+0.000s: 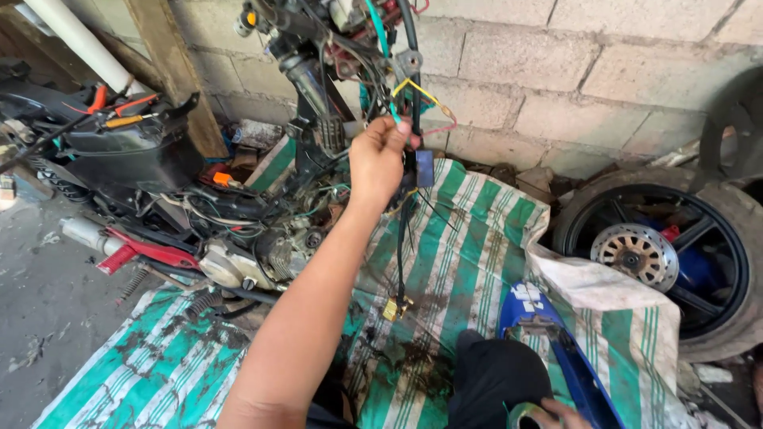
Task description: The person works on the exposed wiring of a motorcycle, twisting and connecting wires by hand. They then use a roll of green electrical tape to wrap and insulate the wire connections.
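Black wiring [403, 238] hangs from the stripped motorcycle frame [310, 103], and most of where it joins is hidden in the tangle of cables above the left hand [380, 159]. That hand is raised at the end of a long outstretched forearm, its back toward the camera, fingers pinched on the wires and on a small dark blue box-shaped part [421, 168] just to its right; how the fingertips grip is hidden by the hand itself. A yellow connector [391, 310] dangles well below the hand at the harness's lower end.

The right hand [556, 415] is cut off by the bottom edge; only a few fingers show, resting on a round green-rimmed object [520, 415] beside a blue body panel [568, 357]. Whether it grips that object cannot be told.

Below the raised hand lies a green and white striped tarp [469, 254], dirty with dark stains and mostly open. To the right of the hand a wheel with a brake disc [640, 254] leans by the block wall [572, 79]; to the left the engine [254, 258] and black bodywork [131, 155] crowd close.
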